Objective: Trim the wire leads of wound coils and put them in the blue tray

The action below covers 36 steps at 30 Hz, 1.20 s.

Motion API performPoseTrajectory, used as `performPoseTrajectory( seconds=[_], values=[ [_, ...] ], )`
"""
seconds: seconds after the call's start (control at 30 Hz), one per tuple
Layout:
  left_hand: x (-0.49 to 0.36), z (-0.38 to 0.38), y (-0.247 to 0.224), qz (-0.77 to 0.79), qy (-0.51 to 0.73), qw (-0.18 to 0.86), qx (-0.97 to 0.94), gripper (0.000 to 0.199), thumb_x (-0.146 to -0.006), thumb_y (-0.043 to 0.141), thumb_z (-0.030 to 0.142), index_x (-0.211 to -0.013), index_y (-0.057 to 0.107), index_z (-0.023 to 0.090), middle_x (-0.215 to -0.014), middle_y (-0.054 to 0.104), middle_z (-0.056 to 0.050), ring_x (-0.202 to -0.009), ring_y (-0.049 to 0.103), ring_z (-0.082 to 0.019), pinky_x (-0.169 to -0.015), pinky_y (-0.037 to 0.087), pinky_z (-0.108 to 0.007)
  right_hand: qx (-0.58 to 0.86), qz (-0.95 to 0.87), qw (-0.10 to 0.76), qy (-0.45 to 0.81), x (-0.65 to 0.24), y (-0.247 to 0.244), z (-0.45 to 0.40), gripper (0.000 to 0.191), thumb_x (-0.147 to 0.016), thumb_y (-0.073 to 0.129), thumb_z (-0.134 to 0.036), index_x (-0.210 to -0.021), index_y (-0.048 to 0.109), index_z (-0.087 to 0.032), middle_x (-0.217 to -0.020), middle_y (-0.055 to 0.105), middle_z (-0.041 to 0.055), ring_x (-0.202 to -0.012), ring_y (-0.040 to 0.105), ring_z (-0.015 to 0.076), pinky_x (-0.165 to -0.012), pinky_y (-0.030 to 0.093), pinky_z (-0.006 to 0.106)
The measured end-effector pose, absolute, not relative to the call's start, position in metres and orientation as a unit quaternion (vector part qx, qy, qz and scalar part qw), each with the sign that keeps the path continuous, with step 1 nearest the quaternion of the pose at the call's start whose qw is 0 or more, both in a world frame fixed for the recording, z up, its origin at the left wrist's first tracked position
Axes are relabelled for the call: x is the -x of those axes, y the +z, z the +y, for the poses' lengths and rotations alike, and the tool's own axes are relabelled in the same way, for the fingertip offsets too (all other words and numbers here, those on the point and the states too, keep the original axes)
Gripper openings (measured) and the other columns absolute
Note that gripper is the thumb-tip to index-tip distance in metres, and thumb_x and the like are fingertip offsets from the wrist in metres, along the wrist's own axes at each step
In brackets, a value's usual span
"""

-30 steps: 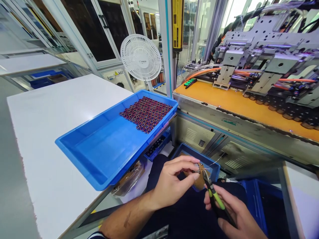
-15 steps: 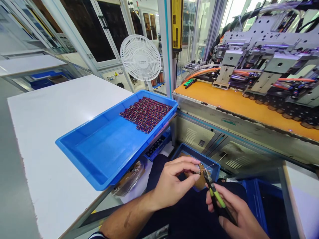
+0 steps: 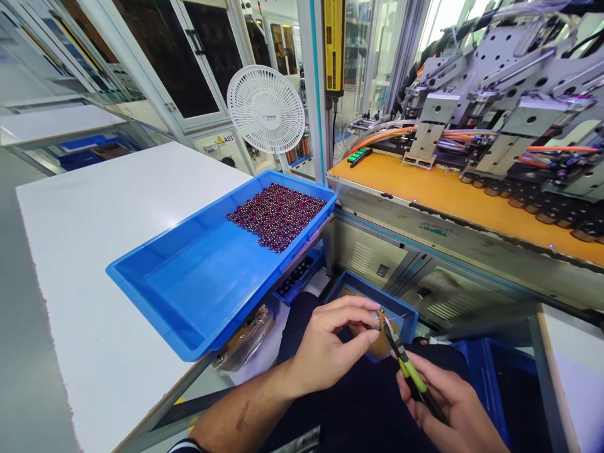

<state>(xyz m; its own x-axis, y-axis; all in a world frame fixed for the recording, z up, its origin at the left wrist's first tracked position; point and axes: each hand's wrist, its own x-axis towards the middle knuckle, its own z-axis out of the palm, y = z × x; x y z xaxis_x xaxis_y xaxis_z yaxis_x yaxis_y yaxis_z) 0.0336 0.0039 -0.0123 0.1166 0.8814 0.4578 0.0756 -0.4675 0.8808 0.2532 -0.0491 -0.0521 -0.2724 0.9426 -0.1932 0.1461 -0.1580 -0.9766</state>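
Note:
Over my lap, my left hand pinches a small copper-coloured round part between thumb and fingers. Most of the part is hidden by the fingertips. My right hand is wrapped around the handles of a pair of green-and-black cutting pliers. The pliers' jaws point up and left, close beside the part; whether they touch it I cannot tell. Below the hands is a blue bin with brown material in it.
On the white table to my left sits a blue tray, its far end filled with rows of small dark round parts. A white fan stands behind. To the right is a machine over an orange bench.
The thin wire that stuck out to the right from the part no longer shows there. My right hand with the pliers has shifted slightly right and down. Machine linkages have tilted.

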Motion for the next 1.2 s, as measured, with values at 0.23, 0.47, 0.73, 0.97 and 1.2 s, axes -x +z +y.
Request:
performPoseTrajectory(
  seconds=[0.23, 0.47, 0.73, 0.97, 1.2],
  values=[
    [-0.031, 0.008, -0.022, 0.307, 0.574, 0.273, -0.708, 0.016, -0.078, 0.073, 0.009, -0.088, 0.063, 0.016, -0.102, 0.068, -0.010, -0.099, 0.068, -0.019, -0.084, 0.059, -0.034, 0.494, -0.549, 0.319, 0.594, -0.266, -0.047, -0.046, 0.049, -0.082, 0.070, -0.034, -0.129, 0.062, -0.020, -0.088, 0.067, 0.0070, -0.078, 0.067, 0.0192, -0.079, 0.058, 0.028],
    [-0.035, 0.006, -0.029, 0.275, 0.603, 0.253, -0.705, 0.041, -0.078, 0.071, 0.006, -0.107, 0.046, 0.022, -0.101, 0.067, -0.006, -0.095, 0.071, -0.017, -0.083, 0.061, -0.032, 0.454, -0.589, 0.263, 0.614, -0.296, -0.055, -0.052, 0.063, -0.078, 0.061, -0.012, -0.140, 0.055, -0.023, -0.120, 0.064, 0.0117, -0.109, 0.065, 0.0252, -0.102, 0.051, 0.036],
    [-0.038, 0.003, -0.027, 0.263, 0.600, 0.236, -0.717, 0.044, -0.080, 0.066, 0.001, -0.112, 0.045, 0.023, -0.101, 0.070, -0.007, -0.097, 0.072, -0.019, -0.087, 0.063, -0.036, 0.403, -0.591, 0.287, 0.637, -0.288, -0.046, -0.055, 0.065, -0.081, 0.058, -0.006, -0.140, 0.055, -0.033, -0.121, 0.064, 0.0074, -0.110, 0.065, 0.0240, -0.103, 0.050, 0.037],
    [-0.036, 0.004, -0.027, 0.263, 0.594, 0.220, -0.727, 0.045, -0.078, 0.067, -0.002, -0.111, 0.047, 0.022, -0.100, 0.072, -0.008, -0.098, 0.073, -0.019, -0.087, 0.063, -0.035, 0.414, -0.581, 0.276, 0.644, -0.281, -0.038, -0.051, 0.060, -0.082, 0.061, -0.013, -0.140, 0.055, -0.027, -0.117, 0.065, 0.0113, -0.106, 0.066, 0.0257, -0.098, 0.054, 0.039],
    [-0.037, 0.006, -0.028, 0.267, 0.593, 0.217, -0.728, 0.041, -0.080, 0.065, 0.000, -0.110, 0.049, 0.023, -0.099, 0.073, -0.006, -0.095, 0.073, -0.020, -0.086, 0.064, -0.036, 0.444, -0.570, 0.272, 0.636, -0.276, -0.035, -0.053, 0.059, -0.078, 0.062, -0.017, -0.137, 0.058, -0.024, -0.108, 0.067, 0.0115, -0.092, 0.068, 0.0251, -0.090, 0.057, 0.038]
  ],
)
